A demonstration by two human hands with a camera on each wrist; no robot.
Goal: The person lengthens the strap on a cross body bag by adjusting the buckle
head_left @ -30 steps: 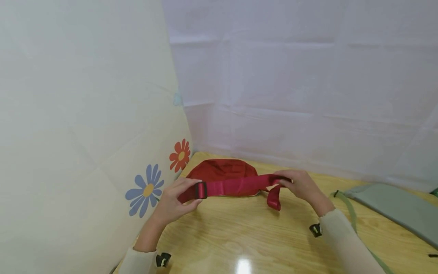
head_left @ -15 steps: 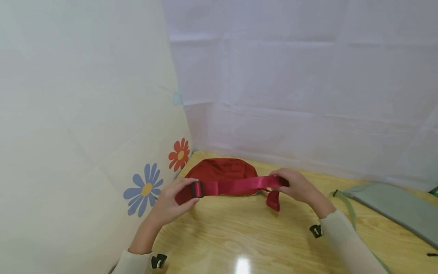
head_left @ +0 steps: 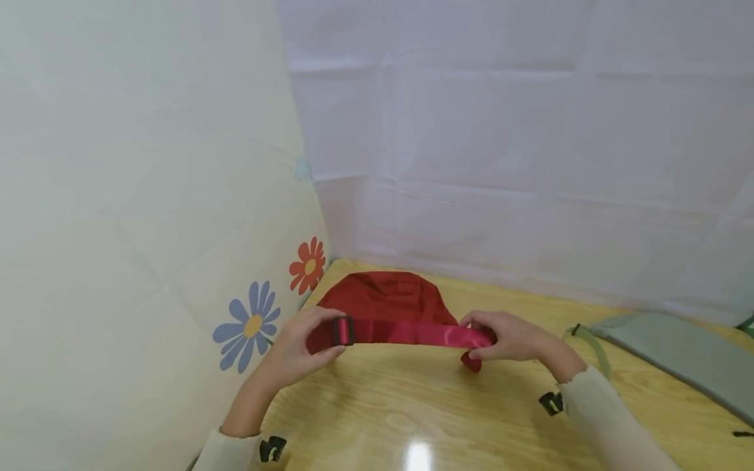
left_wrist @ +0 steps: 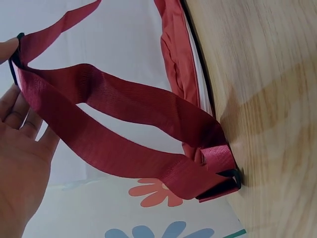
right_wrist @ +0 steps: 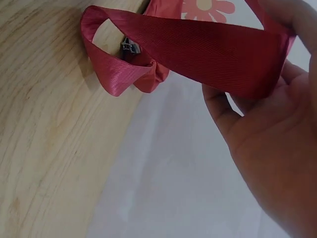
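A red fabric bag point(head_left: 383, 294), shaped like a waist bag, rests on the wooden table in the head view. Its shiny crimson strap point(head_left: 406, 333) is stretched between my two hands, in front of the bag. My left hand point(head_left: 288, 347) pinches the strap at a black slider buckle point(head_left: 351, 331). A second black buckle point(left_wrist: 237, 177) sits low on the strap, at the table, in the left wrist view. My right hand point(head_left: 512, 337) grips the folded strap between thumb and fingers. Below that hand hangs a loop of strap point(right_wrist: 116, 74), beside a metal zipper pull point(right_wrist: 131, 46).
A grey-green flat bag point(head_left: 677, 353) with a green strap point(head_left: 597, 350) lies on the table point(head_left: 412, 405) at the right. A white flowered sheet point(head_left: 147, 261) stands up along the left, and a pale curtain point(head_left: 471, 163) hangs behind.
My right hand has come down and toward me, curling further around the strap. The stretched strap now hangs lower, across the bag's front edge. My left hand has barely moved.
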